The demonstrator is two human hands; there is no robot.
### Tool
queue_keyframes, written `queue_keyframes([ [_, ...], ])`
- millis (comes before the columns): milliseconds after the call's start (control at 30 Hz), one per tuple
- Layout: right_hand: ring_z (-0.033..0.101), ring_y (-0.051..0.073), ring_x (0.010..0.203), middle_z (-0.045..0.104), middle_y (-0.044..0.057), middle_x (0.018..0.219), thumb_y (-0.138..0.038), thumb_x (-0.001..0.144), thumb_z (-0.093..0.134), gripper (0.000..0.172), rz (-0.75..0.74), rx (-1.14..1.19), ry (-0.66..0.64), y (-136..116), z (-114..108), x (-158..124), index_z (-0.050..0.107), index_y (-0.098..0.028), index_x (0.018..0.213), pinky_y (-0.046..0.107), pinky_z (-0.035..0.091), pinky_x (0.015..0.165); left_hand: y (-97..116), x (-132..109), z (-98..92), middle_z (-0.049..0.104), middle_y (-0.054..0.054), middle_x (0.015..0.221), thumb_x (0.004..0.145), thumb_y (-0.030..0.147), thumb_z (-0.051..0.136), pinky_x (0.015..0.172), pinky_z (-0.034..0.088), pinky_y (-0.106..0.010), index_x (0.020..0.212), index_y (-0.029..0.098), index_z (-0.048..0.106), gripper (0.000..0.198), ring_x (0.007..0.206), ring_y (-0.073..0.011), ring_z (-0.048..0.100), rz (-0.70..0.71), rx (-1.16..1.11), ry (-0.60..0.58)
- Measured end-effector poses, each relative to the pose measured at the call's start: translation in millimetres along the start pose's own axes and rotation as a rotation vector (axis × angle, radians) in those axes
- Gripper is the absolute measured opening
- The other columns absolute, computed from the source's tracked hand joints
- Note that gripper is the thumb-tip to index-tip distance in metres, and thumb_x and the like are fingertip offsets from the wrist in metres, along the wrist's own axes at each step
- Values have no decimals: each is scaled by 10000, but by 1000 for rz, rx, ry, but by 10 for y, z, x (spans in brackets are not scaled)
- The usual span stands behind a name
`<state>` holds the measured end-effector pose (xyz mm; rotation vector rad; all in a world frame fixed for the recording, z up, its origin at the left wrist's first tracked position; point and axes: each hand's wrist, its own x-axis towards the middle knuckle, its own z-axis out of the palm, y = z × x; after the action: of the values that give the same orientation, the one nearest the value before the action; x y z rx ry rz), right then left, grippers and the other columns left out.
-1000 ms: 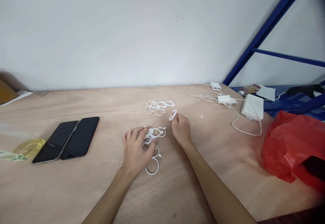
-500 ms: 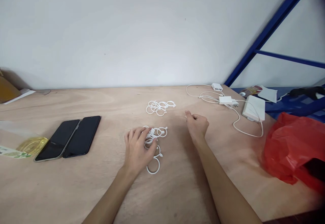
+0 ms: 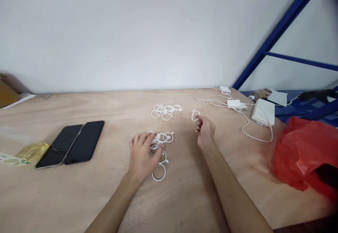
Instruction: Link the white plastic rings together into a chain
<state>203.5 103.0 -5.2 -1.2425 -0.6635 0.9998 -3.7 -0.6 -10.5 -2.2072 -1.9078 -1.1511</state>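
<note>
Pinching a white plastic ring (image 3: 195, 114) in our right hand (image 3: 205, 131), just shifted toward 3 o'clock across the table (image 3: 185, 197) — our left hand (image 3: 141, 155) stays curled over the tangled rings (image 3: 160, 145), any grip hidden.

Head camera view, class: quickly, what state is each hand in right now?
Left hand: curled over a pile of white plastic rings; whether it grips them cannot be told.
Right hand: closed, pinching one white plastic ring.

1. The rings (image 3: 158, 180) I'm touching are plain white.
2. The table (image 3: 179, 205) is pale tan with faint wood grain.
3. The bag (image 3: 298, 152) on the right is glossy red.
4. The phones (image 3: 86, 142) on the left are black.
5. The frame (image 3: 280, 33) at far right is deep blue.
</note>
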Motion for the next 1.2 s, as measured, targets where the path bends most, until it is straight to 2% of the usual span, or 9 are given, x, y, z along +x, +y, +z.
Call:
queue_keyframes([
  [100, 394, 69, 393, 440, -63, 477, -403, 678, 610, 238, 98, 137, -19, -74, 74, -104, 544, -180, 626, 199, 264, 361, -5, -2, 7, 655, -67, 1032, 796, 269, 592, 887, 376, -442, 1050, 205, 635, 265, 974, -249, 543, 1, -4, 3],
  [167, 435, 78, 409, 477, -46, 483, -452, 686, 623, 290, 126, 145, -99, -90, 134, -189, 540, -181, 622, 197, 298, 371, -7, -3, 12, 656, -66, 1029, 801, 272, 591, 886, 374, -439, 1044, 205, 632, 255, 971, -246, 545, 5, -12, 10],
  [267, 480, 90, 428, 531, -23, 502, -477, 677, 642, 319, 227, 118, -330, -62, 236, -358, 550, -175, 629, 202, 344, 401, -10, -2, 14, 658, -64, 1022, 816, 279, 581, 886, 374, -433, 1070, 205, 609, 265, 966, -240, 555, 9, -35, 30],
  [400, 498, 98, 435, 602, 8, 550, -477, 717, 608, 312, 339, 77, -711, -7, 364, -640, 562, -170, 696, 202, 331, 409, -10, 4, 4, 650, -81, 1029, 817, 335, 593, 862, 395, -417, 1238, 186, 486, 458, 939, -235, 578, 5, -78, 92],
  [567, 459, 78, 391, 650, 3, 600, -452, 810, 538, 253, 365, 80, -949, 7, 438, -876, 501, -202, 793, 187, 244, 377, -15, 9, -14, 655, -63, 966, 803, 311, 632, 783, 440, -350, 1218, 201, 485, 454, 851, -199, 587, 88, -158, 212],
  [667, 441, 70, 350, 646, -22, 595, -435, 841, 510, 227, 329, 77, -986, 10, 444, -901, 458, -219, 796, 190, 219, 369, -27, 13, -14, 658, -54, 913, 795, 305, 649, 745, 450, -327, 1192, 195, 511, 435, 813, -189, 588, 103, -142, 264],
  [800, 457, 70, 359, 630, -32, 567, -458, 839, 513, 254, 291, 15, -934, 25, 448, -894, 454, -217, 781, 187, 231, 381, -23, 24, -18, 648, -38, 845, 781, 324, 667, 723, 458, -316, 1171, 175, 536, 438, 740, -169, 584, 72, -120, 304],
  [933, 495, 82, 383, 628, -35, 574, -471, 822, 531, 265, 297, -26, -904, 46, 456, -904, 475, -215, 785, 190, 264, 397, -8, 31, -37, 646, -27, 824, 784, 314, 665, 708, 464, -304, 1123, 183, 564, 377, 730, -163, 589, 43, -154, 287],
  [1200, 533, 103, 434, 603, -40, 571, -474, 792, 564, 267, 325, -32, -920, 69, 465, -912, 512, -212, 782, 200, 267, 402, -55, 37, -40, 671, -30, 820, 758, 217, 685, 700, 485, -300, 1070, 187, 602, 325, 730, -159, 594, 138, -213, 309],
])
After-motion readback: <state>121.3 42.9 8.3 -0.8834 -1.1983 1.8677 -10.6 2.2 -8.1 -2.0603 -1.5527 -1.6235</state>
